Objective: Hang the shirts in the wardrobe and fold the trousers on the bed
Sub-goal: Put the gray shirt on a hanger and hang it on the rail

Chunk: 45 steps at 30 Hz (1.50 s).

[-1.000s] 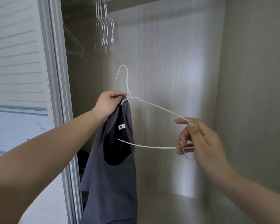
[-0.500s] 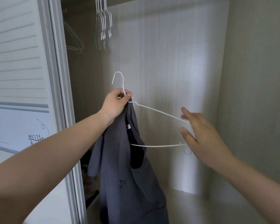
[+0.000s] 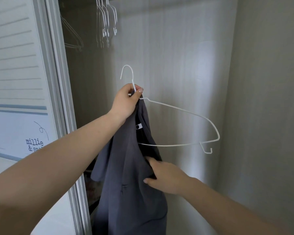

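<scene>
A dark grey shirt hangs inside the open wardrobe, with its left shoulder on a white wire hanger. My left hand grips the hanger's neck together with the shirt's collar, just under the hook. The hanger's right arm sticks out bare to the right. My right hand pinches the shirt's fabric at the neck opening, below the hanger's bottom wire. A small white label shows inside the collar.
Several empty white wire hangers hang at the wardrobe's top, with another hanger in shadow to their left. A sliding door frame stands at the left. The wardrobe's back panel and right side wall are pale.
My right hand has left the hanger's right end and dropped down and left onto the shirt's neck opening. My left hand keeps its hold on the hanger's neck.
</scene>
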Each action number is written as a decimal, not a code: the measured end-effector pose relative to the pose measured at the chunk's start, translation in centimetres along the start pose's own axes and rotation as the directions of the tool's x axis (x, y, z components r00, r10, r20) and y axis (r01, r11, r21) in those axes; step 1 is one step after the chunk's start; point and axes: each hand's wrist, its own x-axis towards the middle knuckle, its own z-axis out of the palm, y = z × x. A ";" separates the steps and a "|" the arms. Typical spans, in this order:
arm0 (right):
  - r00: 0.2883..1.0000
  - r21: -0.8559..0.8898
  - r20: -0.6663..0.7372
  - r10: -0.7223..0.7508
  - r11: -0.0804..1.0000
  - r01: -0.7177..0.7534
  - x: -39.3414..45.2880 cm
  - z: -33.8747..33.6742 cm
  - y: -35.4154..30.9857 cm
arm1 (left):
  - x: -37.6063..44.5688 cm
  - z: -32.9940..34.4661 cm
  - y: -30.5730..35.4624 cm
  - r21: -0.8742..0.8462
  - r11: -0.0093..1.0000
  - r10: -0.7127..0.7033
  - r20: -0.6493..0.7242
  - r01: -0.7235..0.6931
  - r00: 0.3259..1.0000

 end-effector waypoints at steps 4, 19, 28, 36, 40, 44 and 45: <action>0.998 -0.216 -0.066 -0.006 0.976 -0.008 -0.4 -1.1 3.4 | 0.8 -1.7 -0.9 0.097 0.995 0.018 -0.027 -0.015 0.999; 0.989 -0.400 -0.119 -0.092 0.916 0.036 -6.8 -12.1 6.8 | -1.0 -2.5 -4.8 0.393 0.913 0.108 0.034 -0.112 0.994; 0.980 -0.421 -0.080 -0.179 0.898 0.130 -4.5 -13.2 4.3 | -2.4 0.4 -0.6 0.304 0.904 0.265 0.157 -0.301 0.952; 0.984 -0.457 -0.018 -0.178 0.877 0.150 -4.4 -13.0 5.0 | -2.4 -0.6 0.0 0.305 0.885 0.297 0.215 -0.353 0.931; 0.966 -0.485 -0.124 -0.227 0.863 0.141 -5.0 -14.2 5.7 | -2.9 -2.5 -1.2 0.332 0.873 0.284 0.251 -0.358 0.925; 0.962 -0.342 -0.211 -0.175 0.935 0.095 -5.7 -15.1 7.1 | -3.4 -4.5 -3.3 0.369 0.863 0.243 0.294 -0.345 0.924; 0.967 -0.311 -0.199 -0.162 0.946 0.094 -5.7 -15.1 7.3 | -3.7 -4.7 -3.7 0.354 0.880 0.215 0.297 -0.317 0.930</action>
